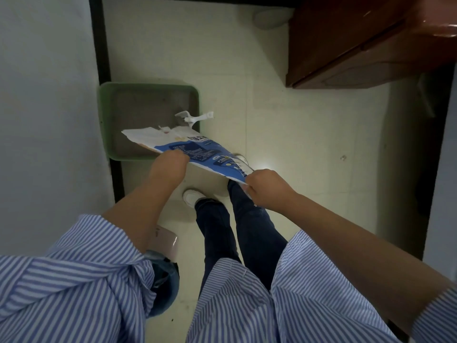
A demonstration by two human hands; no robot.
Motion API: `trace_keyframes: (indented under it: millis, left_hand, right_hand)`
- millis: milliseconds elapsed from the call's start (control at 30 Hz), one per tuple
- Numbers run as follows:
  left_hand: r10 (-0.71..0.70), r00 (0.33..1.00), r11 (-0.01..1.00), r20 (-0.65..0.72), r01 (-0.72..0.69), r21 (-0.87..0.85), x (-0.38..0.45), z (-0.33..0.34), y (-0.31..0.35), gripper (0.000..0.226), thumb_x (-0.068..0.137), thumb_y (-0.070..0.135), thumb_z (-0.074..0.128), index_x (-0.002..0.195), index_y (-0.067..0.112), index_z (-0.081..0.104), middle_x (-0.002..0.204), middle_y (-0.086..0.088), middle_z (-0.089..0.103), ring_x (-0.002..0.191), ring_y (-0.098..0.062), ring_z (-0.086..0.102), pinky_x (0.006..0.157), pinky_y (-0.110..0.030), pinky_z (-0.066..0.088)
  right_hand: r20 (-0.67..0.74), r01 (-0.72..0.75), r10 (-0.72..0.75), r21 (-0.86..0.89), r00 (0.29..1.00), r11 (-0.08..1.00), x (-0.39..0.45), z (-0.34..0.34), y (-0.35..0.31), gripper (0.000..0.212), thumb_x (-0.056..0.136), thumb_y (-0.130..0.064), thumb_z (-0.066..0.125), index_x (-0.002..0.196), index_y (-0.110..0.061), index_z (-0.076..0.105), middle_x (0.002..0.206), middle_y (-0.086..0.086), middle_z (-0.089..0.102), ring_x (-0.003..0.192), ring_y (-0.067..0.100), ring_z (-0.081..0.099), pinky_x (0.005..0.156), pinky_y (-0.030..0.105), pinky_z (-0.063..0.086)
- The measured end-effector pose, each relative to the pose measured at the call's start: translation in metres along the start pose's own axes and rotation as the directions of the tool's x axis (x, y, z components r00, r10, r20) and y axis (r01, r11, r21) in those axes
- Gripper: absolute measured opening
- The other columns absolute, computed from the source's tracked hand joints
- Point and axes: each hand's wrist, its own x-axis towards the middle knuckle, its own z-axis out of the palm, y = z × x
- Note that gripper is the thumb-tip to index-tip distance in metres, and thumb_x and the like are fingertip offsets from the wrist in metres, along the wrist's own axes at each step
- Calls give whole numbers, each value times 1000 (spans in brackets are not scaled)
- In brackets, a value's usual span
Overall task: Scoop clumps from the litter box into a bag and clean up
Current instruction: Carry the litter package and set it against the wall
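Observation:
A green litter box (105, 115) with grey litter stands on the pale floor against the left wall. A white scoop (195, 117) leans on the box's right rim. I hold a flattened blue and white litter bag (197, 152) tilted over the box's near right corner, its white end over the litter. My left hand (168, 162) grips the bag's near edge around its middle. My right hand (264, 185) pinches the bag's lower right corner.
A dark wooden cabinet (358, 45) hangs over the upper right. A black strip (101, 45) runs along the left wall (44, 95). My feet in white shoes (193, 196) stand just below the box. A pink object (165, 243) sits by my left leg.

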Motion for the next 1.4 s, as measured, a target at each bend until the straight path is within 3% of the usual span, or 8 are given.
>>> trace_keyframes:
  millis: [133,633,733,833,933,1200,1300,1400]
  left_hand:
    - [-4,999,999,33,3,34,-5,2,2,38,91,0,44,127,8,54,131,-11,53,121,-26,50,96,-34,43]
    - [-110,994,992,22,108,62,-25,5,-50,36,94,2,41,127,8,54,130,-13,54,120,-29,51,98,-38,45]
    - [-136,991,990,10,135,41,-23,2,-68,34,94,5,42,125,8,55,128,-14,55,118,-29,52,98,-39,45]
    - [-180,984,984,-8,180,-13,-21,-4,-80,34,96,9,41,128,9,54,131,-13,53,120,-29,51,102,-38,43]
    - [-191,981,980,-33,189,-56,-15,-11,-85,33,97,9,41,127,7,53,131,-14,53,120,-29,50,104,-37,41]
    - [-178,983,984,-49,177,-28,3,-34,-69,34,95,12,46,128,10,53,128,-13,54,117,-27,52,99,-36,45]
    - [-124,991,992,-57,126,26,7,-36,-60,35,93,10,49,127,13,54,128,-11,55,117,-26,52,98,-35,45]
    - [-97,993,995,-59,99,28,10,-36,-47,36,93,9,48,128,14,54,129,-11,54,118,-25,52,98,-35,45]
  right_hand:
    - [-9,9,-9,-3,1000,1000,-2,14,-1,25,97,-15,38,108,-3,57,110,12,63,100,24,58,69,21,29]
    - [26,134,-133,-36,991,990,28,14,-51,24,96,-12,39,108,-2,56,110,16,61,100,29,58,73,31,43]
    - [9,153,-153,6,988,988,35,5,-64,23,97,-14,38,104,-1,56,108,18,61,101,30,56,61,28,34]
    - [4,135,-136,53,991,989,44,-1,-72,29,97,-15,36,70,-11,45,82,11,56,89,28,54,66,27,30]
    - [25,96,-100,124,995,988,51,-6,-75,27,98,-16,36,71,-14,38,62,0,30,79,19,41,67,26,30]
    - [-3,62,-63,168,998,984,45,-15,-62,23,98,-14,36,75,-15,43,74,8,52,83,23,50,67,25,32]
    - [-21,44,-41,187,999,981,38,-20,-55,25,98,-14,35,100,-3,58,105,17,62,100,29,57,79,32,44]
    - [4,10,-11,190,1000,982,32,-19,-46,27,99,-16,35,99,-1,57,107,18,61,95,30,56,75,31,44]
